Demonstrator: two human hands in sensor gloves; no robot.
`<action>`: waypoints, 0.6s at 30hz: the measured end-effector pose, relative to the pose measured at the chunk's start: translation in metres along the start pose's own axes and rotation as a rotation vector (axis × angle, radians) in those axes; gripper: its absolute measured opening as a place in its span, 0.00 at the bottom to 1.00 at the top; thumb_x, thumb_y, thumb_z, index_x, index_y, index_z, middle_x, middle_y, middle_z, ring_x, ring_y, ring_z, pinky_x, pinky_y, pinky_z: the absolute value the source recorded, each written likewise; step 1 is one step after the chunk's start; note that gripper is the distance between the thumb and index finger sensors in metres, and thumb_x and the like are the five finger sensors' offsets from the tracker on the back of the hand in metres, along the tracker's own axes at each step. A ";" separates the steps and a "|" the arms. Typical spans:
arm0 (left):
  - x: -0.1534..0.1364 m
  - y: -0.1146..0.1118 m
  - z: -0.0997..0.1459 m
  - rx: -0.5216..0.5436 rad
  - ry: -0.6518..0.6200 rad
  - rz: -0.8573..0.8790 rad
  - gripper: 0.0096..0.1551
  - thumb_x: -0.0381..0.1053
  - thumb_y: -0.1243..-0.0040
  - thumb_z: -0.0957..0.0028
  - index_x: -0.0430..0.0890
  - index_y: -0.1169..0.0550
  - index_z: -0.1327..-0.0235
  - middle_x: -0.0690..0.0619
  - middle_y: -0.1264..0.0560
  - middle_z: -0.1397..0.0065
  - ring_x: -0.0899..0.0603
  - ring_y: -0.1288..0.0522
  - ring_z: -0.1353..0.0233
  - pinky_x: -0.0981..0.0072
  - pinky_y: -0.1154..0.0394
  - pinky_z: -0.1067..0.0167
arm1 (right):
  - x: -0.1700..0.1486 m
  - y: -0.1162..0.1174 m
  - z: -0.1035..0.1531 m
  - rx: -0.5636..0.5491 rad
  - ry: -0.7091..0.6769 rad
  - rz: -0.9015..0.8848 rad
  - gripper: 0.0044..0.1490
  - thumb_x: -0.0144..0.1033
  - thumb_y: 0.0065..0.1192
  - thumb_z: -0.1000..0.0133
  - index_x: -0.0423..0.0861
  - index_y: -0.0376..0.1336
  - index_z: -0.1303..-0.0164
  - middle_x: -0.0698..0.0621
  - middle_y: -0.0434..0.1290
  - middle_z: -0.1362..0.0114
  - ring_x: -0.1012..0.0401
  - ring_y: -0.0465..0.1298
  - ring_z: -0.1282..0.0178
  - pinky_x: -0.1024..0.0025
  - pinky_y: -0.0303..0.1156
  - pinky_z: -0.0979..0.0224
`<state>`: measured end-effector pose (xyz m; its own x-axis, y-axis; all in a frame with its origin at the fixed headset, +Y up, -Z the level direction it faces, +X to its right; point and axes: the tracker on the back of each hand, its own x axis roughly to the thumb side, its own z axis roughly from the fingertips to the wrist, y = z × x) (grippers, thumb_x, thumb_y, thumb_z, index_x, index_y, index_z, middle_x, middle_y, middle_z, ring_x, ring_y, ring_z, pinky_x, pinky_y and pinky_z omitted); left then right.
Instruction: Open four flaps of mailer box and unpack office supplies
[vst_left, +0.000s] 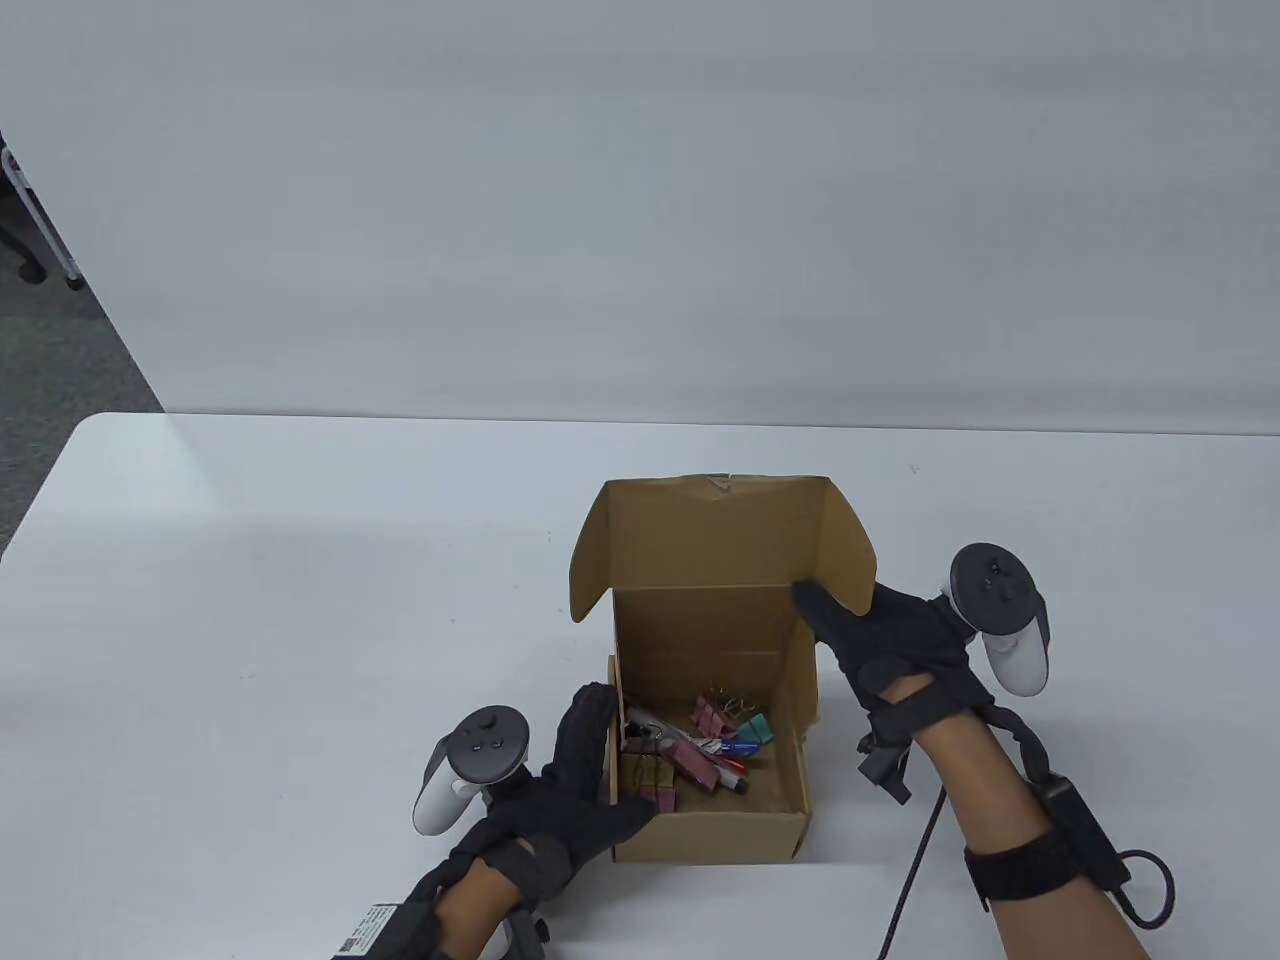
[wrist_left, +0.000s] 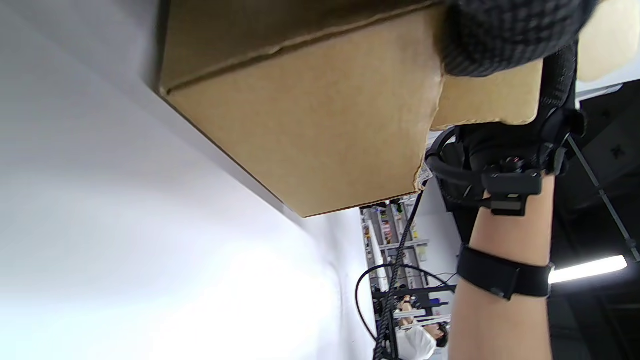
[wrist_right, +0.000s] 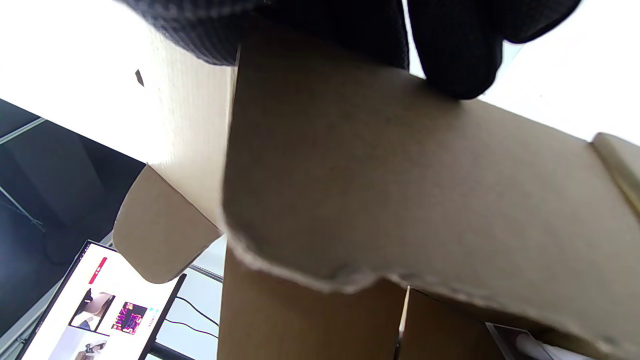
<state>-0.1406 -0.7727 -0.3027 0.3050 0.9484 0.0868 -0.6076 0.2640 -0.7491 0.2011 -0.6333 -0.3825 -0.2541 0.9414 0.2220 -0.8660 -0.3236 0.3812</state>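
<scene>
A brown mailer box (vst_left: 710, 835) stands near the table's front edge. Its lid (vst_left: 715, 530) is raised at the back, with both side ears spread. Inside lie pink binder clips (vst_left: 712, 715), a teal clip (vst_left: 757, 728) and a pen (vst_left: 700, 765). My left hand (vst_left: 600, 770) holds the front-left corner, fingers along the left wall and thumb over the front rim. In the left wrist view the glove (wrist_left: 500, 35) curls over the box's (wrist_left: 310, 115) top edge. My right hand (vst_left: 830, 610) pinches the right flap (vst_left: 845, 555). The thumb (wrist_right: 460, 60) lies on the flap (wrist_right: 400, 200), fingers behind it.
The white table (vst_left: 300, 600) spreads wide to the left and behind the box, ending at a grey wall. A black cable (vst_left: 915, 870) trails from my right wrist. A lit monitor (wrist_right: 100, 310) shows low in the right wrist view.
</scene>
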 end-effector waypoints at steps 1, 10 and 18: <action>0.002 0.001 0.001 -0.011 0.020 -0.022 0.70 0.73 0.38 0.37 0.64 0.82 0.31 0.53 0.89 0.21 0.34 0.82 0.13 0.24 0.65 0.21 | 0.000 -0.001 -0.002 0.001 0.007 -0.012 0.31 0.50 0.57 0.30 0.40 0.65 0.28 0.38 0.71 0.26 0.33 0.71 0.35 0.31 0.61 0.33; 0.014 0.015 0.008 -0.016 0.070 -0.080 0.70 0.72 0.38 0.35 0.60 0.81 0.29 0.50 0.86 0.19 0.32 0.78 0.12 0.22 0.63 0.22 | -0.001 -0.008 -0.018 0.009 0.045 -0.055 0.30 0.49 0.57 0.30 0.39 0.66 0.29 0.37 0.72 0.27 0.33 0.70 0.33 0.31 0.61 0.32; 0.008 0.055 0.003 0.241 0.096 0.061 0.62 0.69 0.43 0.32 0.58 0.75 0.21 0.45 0.75 0.12 0.31 0.70 0.09 0.23 0.60 0.22 | -0.009 -0.014 -0.034 0.040 0.086 -0.142 0.30 0.48 0.57 0.30 0.39 0.66 0.29 0.37 0.72 0.27 0.33 0.70 0.33 0.31 0.60 0.32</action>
<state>-0.1734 -0.7497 -0.3414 0.3236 0.9459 -0.0253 -0.7808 0.2518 -0.5718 0.2007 -0.6337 -0.4203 -0.1680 0.9820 0.0866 -0.8786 -0.1890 0.4386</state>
